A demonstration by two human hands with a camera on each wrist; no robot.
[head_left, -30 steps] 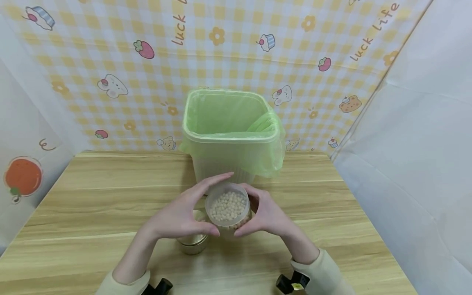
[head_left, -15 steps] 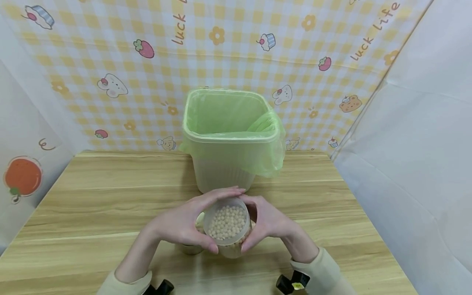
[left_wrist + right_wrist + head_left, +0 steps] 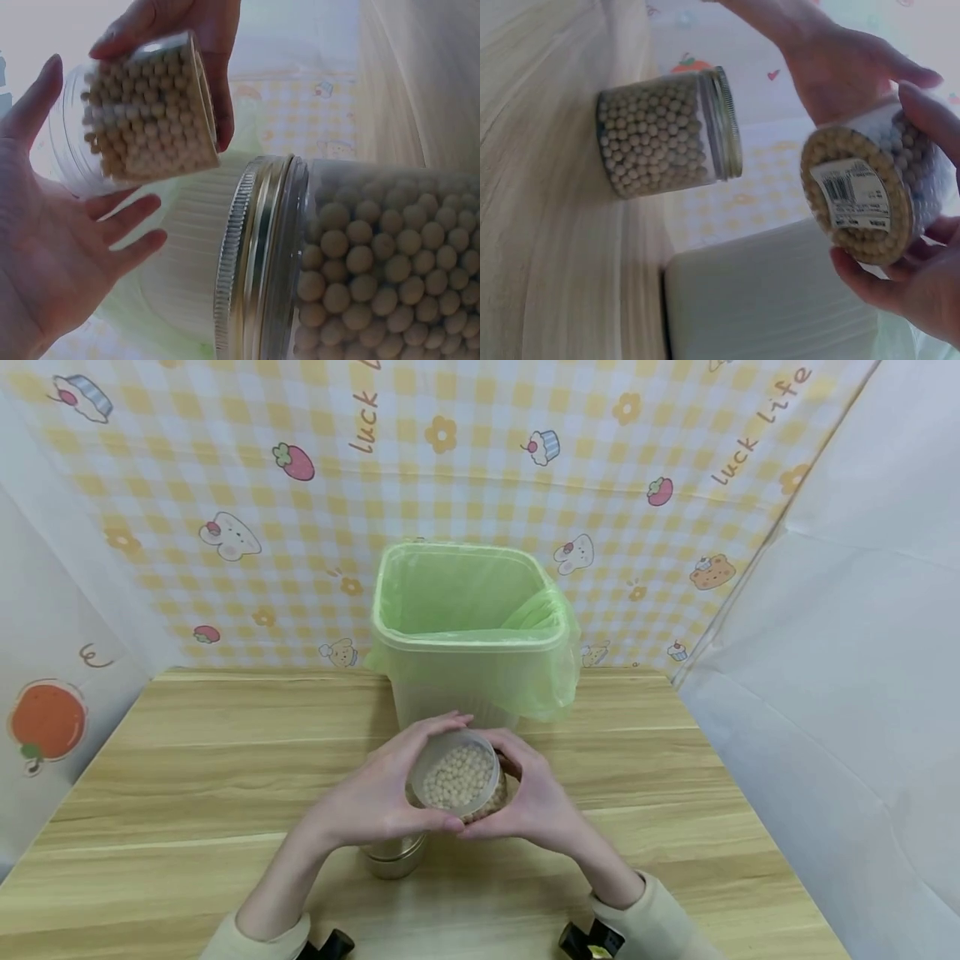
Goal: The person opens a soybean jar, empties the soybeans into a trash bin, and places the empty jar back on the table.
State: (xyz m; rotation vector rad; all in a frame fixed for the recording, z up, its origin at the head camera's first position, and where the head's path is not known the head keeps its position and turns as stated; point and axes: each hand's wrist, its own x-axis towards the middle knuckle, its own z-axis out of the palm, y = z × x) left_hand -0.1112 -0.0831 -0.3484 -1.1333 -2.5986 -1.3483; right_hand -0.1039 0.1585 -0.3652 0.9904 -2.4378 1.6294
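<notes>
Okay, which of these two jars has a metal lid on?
The standing jar on the table, capped with a metal lid. The other jar, tilted between left hand and right hand, shows none.

held jar [image 3: 457,777]: label [image 3: 853,193] print blurred | head view: lidded jar [image 3: 395,863] partly behind left hand [image 3: 372,797]

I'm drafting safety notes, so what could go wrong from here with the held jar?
The open jar is tilted, so its pale balls might spill. The left hand and right hand hold it above the table, so a slip could drop it. The lidded jar stands close by and might get knocked.
</notes>
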